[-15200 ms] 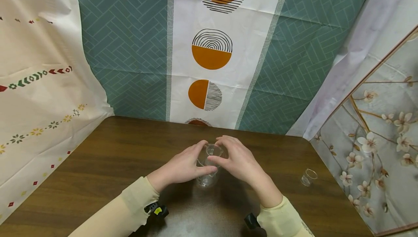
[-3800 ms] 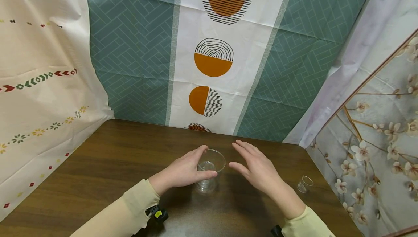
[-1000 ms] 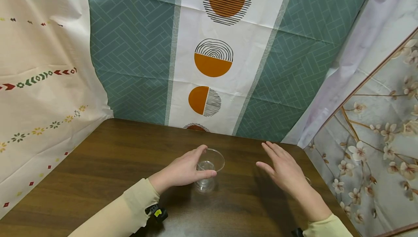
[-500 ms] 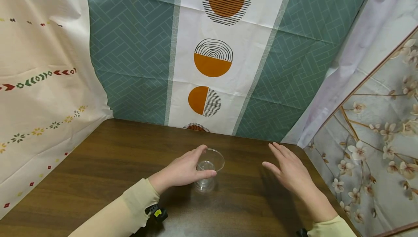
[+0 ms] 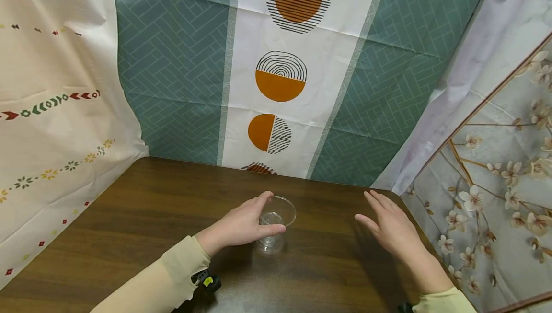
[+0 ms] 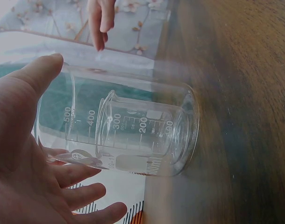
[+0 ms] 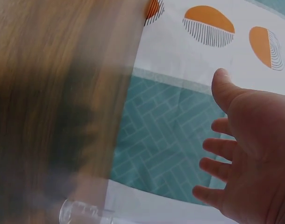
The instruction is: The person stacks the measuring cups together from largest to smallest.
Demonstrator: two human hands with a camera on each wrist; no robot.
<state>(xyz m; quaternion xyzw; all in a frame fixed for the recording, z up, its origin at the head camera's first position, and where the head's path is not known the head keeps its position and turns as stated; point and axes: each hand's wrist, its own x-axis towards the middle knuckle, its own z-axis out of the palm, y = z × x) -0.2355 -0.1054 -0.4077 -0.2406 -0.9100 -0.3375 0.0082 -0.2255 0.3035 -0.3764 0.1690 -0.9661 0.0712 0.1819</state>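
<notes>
A large clear glass beaker (image 5: 288,216) with white volume marks stands upright on the wooden table. Inside it, near the bottom, sits a smaller glass beaker (image 6: 138,130), also upright. My left hand (image 5: 241,223) holds the large beaker near its rim, thumb on one side and index finger on the other; the remaining fingers spread out in the left wrist view. Off to the right, my right hand (image 5: 391,224) hovers above the table, fingers extended and holding nothing. A third, small glass beaker (image 7: 84,212) shows at the bottom edge of the right wrist view; the right hand and forearm hide it in the head view.
The brown wooden table (image 5: 172,198) ends at a teal and white patterned curtain (image 5: 181,73). A cream cloth (image 5: 56,111) hangs at the left, and a floral cloth (image 5: 487,207) borders the right side, close to the right hand.
Fifteen seconds ago, the smaller beaker was at the large one's mouth between both hands; now it sits inside. My right hand has drifted rightward, covering the third beaker. My left hand stays put.
</notes>
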